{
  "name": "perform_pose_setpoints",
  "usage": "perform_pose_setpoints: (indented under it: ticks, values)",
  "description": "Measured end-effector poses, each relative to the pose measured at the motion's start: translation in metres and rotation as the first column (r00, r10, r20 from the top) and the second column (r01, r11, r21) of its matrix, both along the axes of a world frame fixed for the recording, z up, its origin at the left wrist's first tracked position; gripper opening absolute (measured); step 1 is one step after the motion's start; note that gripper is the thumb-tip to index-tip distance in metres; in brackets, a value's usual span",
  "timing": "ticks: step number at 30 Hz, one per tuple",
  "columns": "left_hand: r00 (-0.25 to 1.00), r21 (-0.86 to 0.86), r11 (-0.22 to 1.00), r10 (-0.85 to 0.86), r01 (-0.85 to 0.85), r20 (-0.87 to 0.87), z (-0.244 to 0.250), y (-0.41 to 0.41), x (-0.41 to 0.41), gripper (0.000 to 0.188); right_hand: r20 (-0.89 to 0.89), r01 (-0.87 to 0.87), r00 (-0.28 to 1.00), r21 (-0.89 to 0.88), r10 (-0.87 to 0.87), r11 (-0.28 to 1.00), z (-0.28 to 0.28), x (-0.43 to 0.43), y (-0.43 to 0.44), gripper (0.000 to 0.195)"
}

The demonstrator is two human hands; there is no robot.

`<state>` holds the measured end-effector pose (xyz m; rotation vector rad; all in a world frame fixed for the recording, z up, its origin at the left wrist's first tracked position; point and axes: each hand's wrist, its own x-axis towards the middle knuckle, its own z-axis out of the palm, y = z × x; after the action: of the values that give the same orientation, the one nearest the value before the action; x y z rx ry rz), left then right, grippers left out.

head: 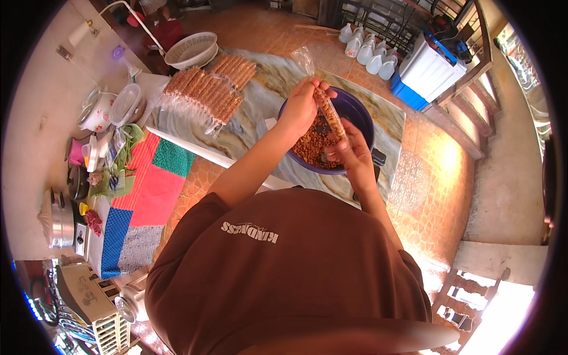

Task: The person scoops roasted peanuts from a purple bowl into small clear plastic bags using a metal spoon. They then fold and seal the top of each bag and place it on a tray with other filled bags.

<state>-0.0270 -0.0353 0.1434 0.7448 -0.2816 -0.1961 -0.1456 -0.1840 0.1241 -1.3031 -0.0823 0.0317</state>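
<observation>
My left hand (303, 104) grips the upper end of a narrow clear plastic bag filled with peanuts (330, 113), its loose top sticking up past my fingers. Around the bag's lower end are the fingers of my right hand (353, 151). The filled tube slants over a purple basin (370, 133) on the marble-patterned table. Loose brown peanuts (306, 146) cover part of the basin's bottom. To the left on the same table lie rows of similar filled bags (204, 95), packed side by side with clear ends loose.
The marble-patterned table (266, 95) has a white front edge. Beyond the bags stands a pale plastic strainer basket (191, 49). A counter with a patchwork cloth (159, 186), pots and leaves is at left. Several plastic jugs (366, 54) and a white-and-blue cooler (430, 71) stand on the tiled floor.
</observation>
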Motion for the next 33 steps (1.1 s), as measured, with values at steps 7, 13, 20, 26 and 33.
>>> perform_pose_setpoints:
  ticks: [7, 13, 20, 26, 33]
  values:
    - [1.000, -0.003, 1.000, -0.021, 0.021, 0.004, 0.011, -0.002, -0.003, 0.018, -0.059, -0.331, 0.802, 0.785, 0.594, 0.524, -0.021, 0.014, -0.035, 0.051]
    - [0.999, 0.030, 0.999, 0.033, -0.034, 0.024, 0.004, 0.000, 0.004, 0.018, -0.071, 0.010, 0.997, -0.087, -0.016, 0.996, -0.014, 0.004, -0.009, 0.057]
    - [0.996, 0.022, 0.999, 0.045, -0.043, -0.079, 0.005, -0.009, -0.005, 0.017, -0.080, 0.034, 0.995, -0.206, -0.052, 0.978, -0.026, 0.007, -0.016, 0.031]
    - [0.983, 0.072, 0.980, 0.184, -0.183, -0.012, -0.005, 0.012, -0.008, 0.016, 0.112, 0.192, 0.981, -0.505, -0.157, 0.842, -0.038, 0.033, -0.078, 0.028]
    - [0.975, 0.325, 0.919, 0.204, -0.222, 0.088, -0.028, 0.022, -0.036, 0.016, 0.387, 0.272, 0.922, -0.684, 0.020, 0.676, -0.002, 0.041, -0.079, 0.021]
